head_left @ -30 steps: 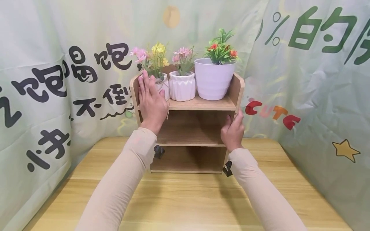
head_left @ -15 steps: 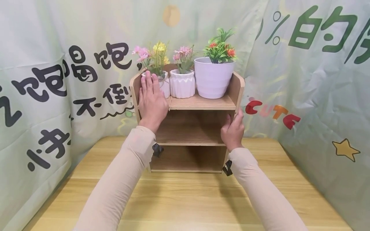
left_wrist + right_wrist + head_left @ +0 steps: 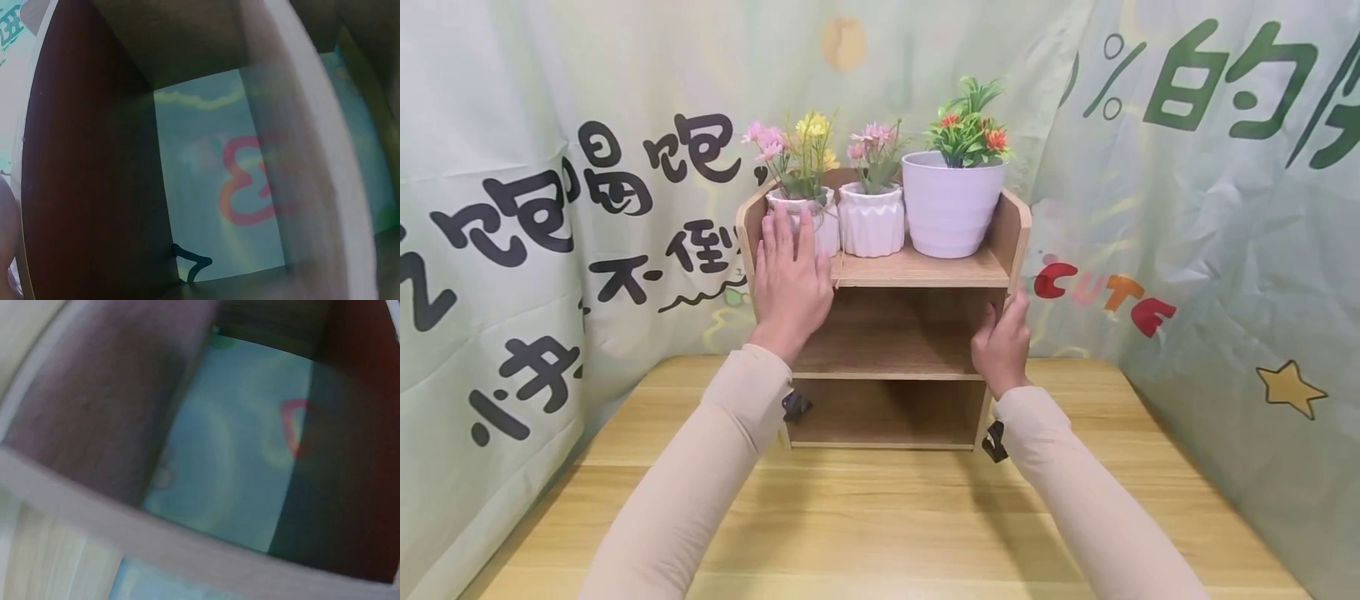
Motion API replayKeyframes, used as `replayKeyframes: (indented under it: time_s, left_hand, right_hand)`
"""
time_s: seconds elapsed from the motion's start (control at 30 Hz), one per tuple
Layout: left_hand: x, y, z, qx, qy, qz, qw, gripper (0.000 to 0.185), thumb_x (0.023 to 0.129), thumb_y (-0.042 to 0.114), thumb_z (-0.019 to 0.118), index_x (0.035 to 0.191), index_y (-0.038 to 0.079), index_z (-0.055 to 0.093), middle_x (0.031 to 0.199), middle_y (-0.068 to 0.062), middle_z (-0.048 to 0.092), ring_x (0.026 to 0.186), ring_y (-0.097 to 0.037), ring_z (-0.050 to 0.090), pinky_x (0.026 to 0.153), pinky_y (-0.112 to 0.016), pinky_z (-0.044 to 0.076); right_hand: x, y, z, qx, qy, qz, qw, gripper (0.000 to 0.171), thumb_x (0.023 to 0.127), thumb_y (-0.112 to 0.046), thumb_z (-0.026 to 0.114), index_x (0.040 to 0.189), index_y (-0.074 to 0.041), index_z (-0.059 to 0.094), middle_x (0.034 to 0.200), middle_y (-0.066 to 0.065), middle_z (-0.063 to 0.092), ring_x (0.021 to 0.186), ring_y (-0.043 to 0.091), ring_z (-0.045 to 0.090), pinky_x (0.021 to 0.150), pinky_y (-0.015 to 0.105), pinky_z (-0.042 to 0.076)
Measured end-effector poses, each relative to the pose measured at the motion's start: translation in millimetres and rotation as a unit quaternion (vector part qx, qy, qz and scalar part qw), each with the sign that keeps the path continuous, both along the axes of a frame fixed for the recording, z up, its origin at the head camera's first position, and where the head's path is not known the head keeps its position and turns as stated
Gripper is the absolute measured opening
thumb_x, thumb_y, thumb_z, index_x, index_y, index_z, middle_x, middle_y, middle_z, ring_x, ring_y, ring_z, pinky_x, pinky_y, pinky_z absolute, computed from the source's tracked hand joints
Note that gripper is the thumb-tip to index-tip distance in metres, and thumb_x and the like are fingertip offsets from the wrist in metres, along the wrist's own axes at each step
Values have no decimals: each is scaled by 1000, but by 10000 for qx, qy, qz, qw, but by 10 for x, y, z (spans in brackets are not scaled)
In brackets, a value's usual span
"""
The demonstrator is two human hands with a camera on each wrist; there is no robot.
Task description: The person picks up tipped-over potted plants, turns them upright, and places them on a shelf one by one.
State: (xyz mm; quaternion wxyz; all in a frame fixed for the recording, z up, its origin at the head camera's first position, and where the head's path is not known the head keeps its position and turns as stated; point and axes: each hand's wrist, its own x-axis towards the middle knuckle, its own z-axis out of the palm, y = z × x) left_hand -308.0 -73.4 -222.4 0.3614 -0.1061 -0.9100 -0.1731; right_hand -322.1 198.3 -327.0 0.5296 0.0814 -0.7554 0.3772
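Observation:
A three-tier wooden shelf (image 3: pixel 917 277) stands on the table in the head view. On its top tier, a white pot with a twine tie (image 3: pixel 824 225) holds pink and yellow flowers. My left hand (image 3: pixel 793 279) is in front of that pot, fingers straight and spread, fingertips overlapping its lower front. My right hand (image 3: pixel 1002 340) grips the shelf's right side panel, thumb on the inner side; its other fingers are partly hidden behind the edge. Both wrist views look into the compartments, showing a wooden board (image 3: pixel 87 162) on the left and a board edge (image 3: pixel 187 547) on the right.
Beside the twine-tied pot stand a fluted white pot (image 3: pixel 871 223) with pink flowers and a larger pale lilac pot (image 3: pixel 953 208) with red flowers. Printed curtains (image 3: pixel 1210 250) surround the wooden table (image 3: pixel 880 525) at the back and sides.
My left hand has slid down and slightly left, uncovering more of the twine-tied pot. The pots sit slightly farther from the shelf's front edge. My right hand keeps its grip.

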Motion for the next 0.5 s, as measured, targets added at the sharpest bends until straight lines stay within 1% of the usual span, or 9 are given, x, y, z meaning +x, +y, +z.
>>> replayKeyframes:
  time_s: [0.1, 0.2, 0.3, 0.37, 0.4, 0.43, 0.5]
  left_hand:
    - [43, -43, -93, -36, 96, -225, 9997, 61, 103, 32, 31, 154, 3, 14, 160, -18, -2, 146, -31, -5, 117, -43, 1]
    - [97, -100, -198, -252, 170, -385, 9988, 62, 104, 33, 31, 153, -1, 14, 160, -19, 1, 146, -33, -1, 117, -42, -1]
    - [158, -176, -312, -546, 212, -424, 9974, 63, 103, 34, 32, 153, -1, 14, 160, -18, 4, 146, -34, 1, 116, -41, -2]
    - [201, -242, -393, -644, 172, -414, 9969, 65, 103, 35, 33, 153, -1, 14, 160, -18, 4, 147, -32, 0, 116, -42, -2]
    - [217, -280, -438, -690, 157, -400, 9967, 66, 103, 36, 34, 154, 0, 13, 161, -18, 4, 147, -31, -1, 116, -43, -2]
    - [233, -321, -484, -722, 146, -385, 9965, 67, 103, 36, 35, 154, 0, 12, 161, -18, 4, 147, -31, -1, 116, -44, -2]
    - [265, -406, -577, -744, 133, -372, 9964, 68, 102, 36, 38, 154, -1, 13, 160, -19, 4, 147, -31, -2, 116, -46, 0]
  right_hand:
    - [41, 25, -27, 58, -257, 139, 9996, 46, 96, -6, 49, 137, 6, 29, 110, 37, 55, 97, 55, 58, 86, 62, 46]
    - [101, 66, -22, 206, -596, 242, 9977, 46, 97, -7, 48, 136, 5, 28, 107, 38, 56, 94, 56, 58, 83, 64, 46]
    - [168, 127, 7, 434, -1006, 358, 9933, 50, 97, -9, 49, 139, 3, 26, 109, 37, 56, 94, 55, 58, 83, 64, 46]
    - [219, 184, 25, 633, -1298, 427, 9886, 47, 97, -12, 50, 137, 2, 29, 108, 34, 57, 94, 52, 59, 81, 62, 46]
    - [240, 215, 27, 752, -1413, 462, 9860, 46, 97, -13, 51, 136, 2, 31, 109, 33, 57, 95, 51, 59, 83, 62, 46]
    - [263, 246, 24, 895, -1523, 467, 9832, 44, 97, -14, 51, 134, 2, 32, 108, 30, 57, 96, 49, 59, 82, 61, 46]
    - [305, 315, -9, 1244, -1667, 437, 9772, 36, 97, -18, 52, 123, 3, 37, 99, 26, 56, 90, 46, 59, 76, 58, 48]
